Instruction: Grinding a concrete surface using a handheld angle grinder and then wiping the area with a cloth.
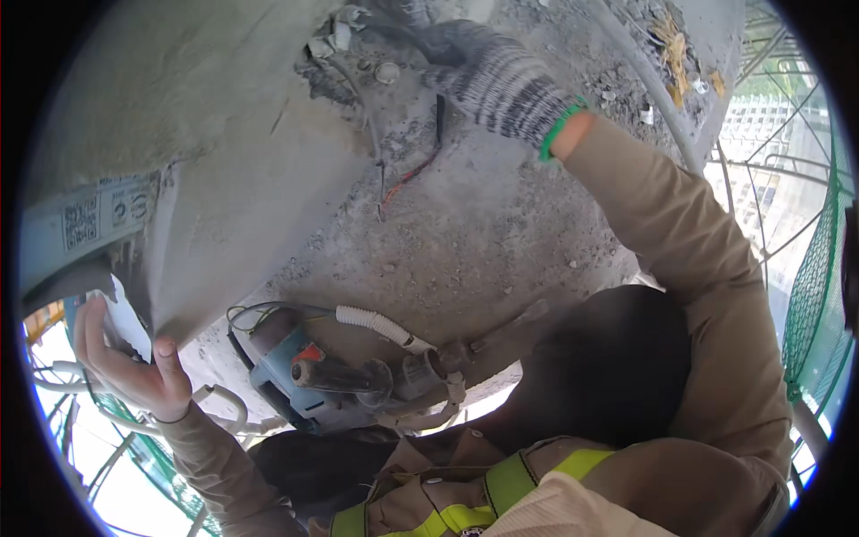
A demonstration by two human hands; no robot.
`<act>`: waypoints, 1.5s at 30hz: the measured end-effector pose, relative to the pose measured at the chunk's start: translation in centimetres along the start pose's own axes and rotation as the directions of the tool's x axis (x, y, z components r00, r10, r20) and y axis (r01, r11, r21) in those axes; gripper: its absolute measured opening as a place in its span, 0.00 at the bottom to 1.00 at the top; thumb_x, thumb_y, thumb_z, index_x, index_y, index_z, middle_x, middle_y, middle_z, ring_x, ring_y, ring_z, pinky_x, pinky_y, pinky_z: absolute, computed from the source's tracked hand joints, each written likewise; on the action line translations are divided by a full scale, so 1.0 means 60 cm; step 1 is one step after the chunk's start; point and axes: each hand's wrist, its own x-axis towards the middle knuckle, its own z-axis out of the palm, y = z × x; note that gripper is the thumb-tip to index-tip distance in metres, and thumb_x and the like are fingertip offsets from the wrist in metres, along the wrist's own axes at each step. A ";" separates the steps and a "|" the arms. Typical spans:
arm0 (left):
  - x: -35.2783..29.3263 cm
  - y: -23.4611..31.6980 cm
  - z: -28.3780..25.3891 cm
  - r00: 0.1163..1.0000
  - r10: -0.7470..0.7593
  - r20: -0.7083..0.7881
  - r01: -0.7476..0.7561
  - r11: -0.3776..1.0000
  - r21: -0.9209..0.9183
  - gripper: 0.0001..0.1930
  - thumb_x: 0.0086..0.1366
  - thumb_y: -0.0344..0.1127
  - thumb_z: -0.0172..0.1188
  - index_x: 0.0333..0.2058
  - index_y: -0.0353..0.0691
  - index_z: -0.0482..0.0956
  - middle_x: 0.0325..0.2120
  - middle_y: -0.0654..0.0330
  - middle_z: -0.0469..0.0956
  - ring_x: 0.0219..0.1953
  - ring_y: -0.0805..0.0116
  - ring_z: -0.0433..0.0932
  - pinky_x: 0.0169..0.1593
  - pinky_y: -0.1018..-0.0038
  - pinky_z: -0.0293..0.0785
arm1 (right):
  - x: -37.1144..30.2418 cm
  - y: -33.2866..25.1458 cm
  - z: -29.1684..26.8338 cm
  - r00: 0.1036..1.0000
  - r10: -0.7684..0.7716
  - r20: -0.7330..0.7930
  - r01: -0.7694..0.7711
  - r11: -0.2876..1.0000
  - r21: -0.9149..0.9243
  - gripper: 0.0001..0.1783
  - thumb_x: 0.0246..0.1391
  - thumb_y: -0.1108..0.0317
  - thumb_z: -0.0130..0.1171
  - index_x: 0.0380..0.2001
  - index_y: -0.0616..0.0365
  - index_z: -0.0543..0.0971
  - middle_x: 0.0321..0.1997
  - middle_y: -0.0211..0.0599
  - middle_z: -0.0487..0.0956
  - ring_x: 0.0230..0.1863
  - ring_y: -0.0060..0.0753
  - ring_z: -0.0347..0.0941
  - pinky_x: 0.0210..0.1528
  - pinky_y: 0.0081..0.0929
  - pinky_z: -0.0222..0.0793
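At the left, my bare left hand (134,362) is raised beside the lower edge of a concrete wall (215,206). Its thumb stands apart from the fingers, which lie near a whitish, broken-edged piece (130,318). My right hand (501,80) wears a black-and-white knit glove with a green cuff and reaches to the wall's foot. Its darkened fingertips are blurred, so I cannot see whether they hold anything. Nearby are a grey conduit (358,94), a small round white cap (386,72) and a cable (420,166) ending in thin red wires.
A blue-grey power hammer (300,380) with a side handle and white ribbed hose (371,324) lies close to my legs. Dust and rubble cover the concrete floor (456,242). A pipe (640,76) runs at the right, near green netting (810,313) and metal bars.
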 end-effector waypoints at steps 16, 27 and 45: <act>-0.003 -0.003 0.004 1.000 0.007 0.011 -0.008 0.999 0.051 0.38 0.74 0.63 0.50 0.62 0.30 0.64 0.58 0.41 0.68 0.63 0.44 0.67 0.63 0.51 0.65 | 0.036 -0.027 0.109 0.940 -0.262 0.220 0.296 0.944 -0.142 0.23 0.58 0.65 0.57 0.55 0.64 0.76 0.41 0.58 0.84 0.42 0.58 0.82 0.46 0.49 0.78; -0.004 -0.003 0.004 1.000 -0.007 0.005 0.007 1.000 0.028 0.39 0.74 0.65 0.48 0.63 0.30 0.64 0.58 0.43 0.67 0.63 0.46 0.68 0.64 0.52 0.65 | 0.054 -0.030 0.062 0.948 -0.310 -0.069 0.285 0.927 -0.244 0.26 0.62 0.67 0.55 0.63 0.58 0.71 0.49 0.55 0.83 0.48 0.56 0.81 0.51 0.48 0.78; -0.004 -0.003 0.007 1.000 -0.026 -0.004 0.026 0.999 0.025 0.40 0.74 0.67 0.47 0.62 0.31 0.64 0.57 0.44 0.66 0.61 0.48 0.68 0.60 0.53 0.66 | 0.078 -0.056 0.038 0.967 -0.253 0.027 0.248 0.915 -0.319 0.26 0.61 0.62 0.57 0.62 0.56 0.75 0.52 0.53 0.83 0.55 0.54 0.79 0.59 0.45 0.74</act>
